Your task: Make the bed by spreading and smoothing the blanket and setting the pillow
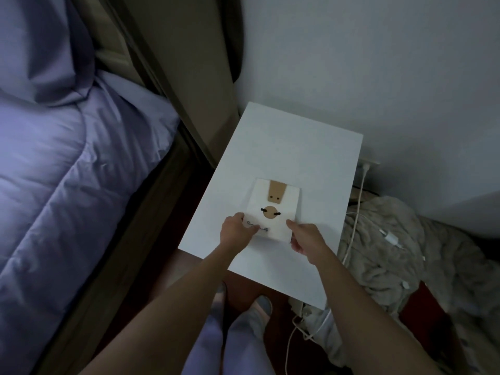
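- White envelope point(273, 212) lies on the counter point(292, 147); left hand point(235, 230) and right hand point(305, 239) pinch its near corners.
- Set it flat, then turn to the blanket point(54, 158).

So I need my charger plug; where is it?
In the head view, the white plug lies on the crumpled beige blanket on the floor, right of the white table.

A white bench point(292, 147) stands in the corner with a white envelope point(273, 209) lying flat on it. Beside it, the bed point(151, 212) carries a lavender blanket point(54, 163). On the floor point(422, 304) lies a beige throw point(384, 239) with white charger cables point(354, 220).
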Available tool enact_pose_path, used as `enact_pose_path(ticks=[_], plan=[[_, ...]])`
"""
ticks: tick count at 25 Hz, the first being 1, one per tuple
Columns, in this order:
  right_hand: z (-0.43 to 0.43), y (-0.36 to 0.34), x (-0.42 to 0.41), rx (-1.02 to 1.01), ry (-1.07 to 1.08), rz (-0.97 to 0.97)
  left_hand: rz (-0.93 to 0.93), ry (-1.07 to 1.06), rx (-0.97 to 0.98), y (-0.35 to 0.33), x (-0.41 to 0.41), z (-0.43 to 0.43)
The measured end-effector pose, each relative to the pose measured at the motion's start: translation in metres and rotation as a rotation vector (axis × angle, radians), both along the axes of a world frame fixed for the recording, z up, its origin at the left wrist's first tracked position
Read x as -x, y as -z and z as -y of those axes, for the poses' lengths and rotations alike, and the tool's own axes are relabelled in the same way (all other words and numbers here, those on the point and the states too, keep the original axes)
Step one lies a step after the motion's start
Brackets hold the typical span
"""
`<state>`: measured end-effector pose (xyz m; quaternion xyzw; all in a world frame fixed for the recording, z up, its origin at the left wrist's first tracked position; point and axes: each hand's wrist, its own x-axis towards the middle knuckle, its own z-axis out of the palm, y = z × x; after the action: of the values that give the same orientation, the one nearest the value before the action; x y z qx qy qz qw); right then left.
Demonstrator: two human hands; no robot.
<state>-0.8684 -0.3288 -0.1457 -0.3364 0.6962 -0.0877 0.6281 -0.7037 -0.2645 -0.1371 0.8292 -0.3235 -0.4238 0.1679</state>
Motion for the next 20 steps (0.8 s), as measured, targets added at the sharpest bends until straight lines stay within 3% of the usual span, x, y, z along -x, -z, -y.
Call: enact_pose_path(ticks=[6, 9, 11, 13, 16, 18, 20], plan=[[0.0, -0.039, -0.02, -0.213, 0.24, 0.353, -0.217, -0.382, 0.219, -0.03, -0.029, 0.013], [0.005, -0.074, -0.047, -0.208, 0.182, 0.439, -0.371, -0.668, 0.347, -0.06, -0.038, 0.028], [0.006, -0.1, -0.07, -0.159, 0.103, 0.473, -0.484, -0.743, 0.433, -0.085, -0.041, 0.04], [0.011, -0.129, -0.084, -0.125, 0.036, 0.492, -0.455, -0.699, 0.495, -0.114, -0.052, 0.054], [0.029, -0.173, -0.085, 0.023, 0.051, 0.397, -0.202, -0.489, 0.58, -0.174, -0.089, 0.067], [0.044, -0.2, -0.077, 0.261, -0.04, 0.17, -0.076, -0.323, 0.626, -0.212, -0.118, 0.07], [0.055, -0.228, -0.075, 0.55, -0.231, 0.054, -0.084, -0.122, 0.658, -0.245, -0.142, 0.07]])
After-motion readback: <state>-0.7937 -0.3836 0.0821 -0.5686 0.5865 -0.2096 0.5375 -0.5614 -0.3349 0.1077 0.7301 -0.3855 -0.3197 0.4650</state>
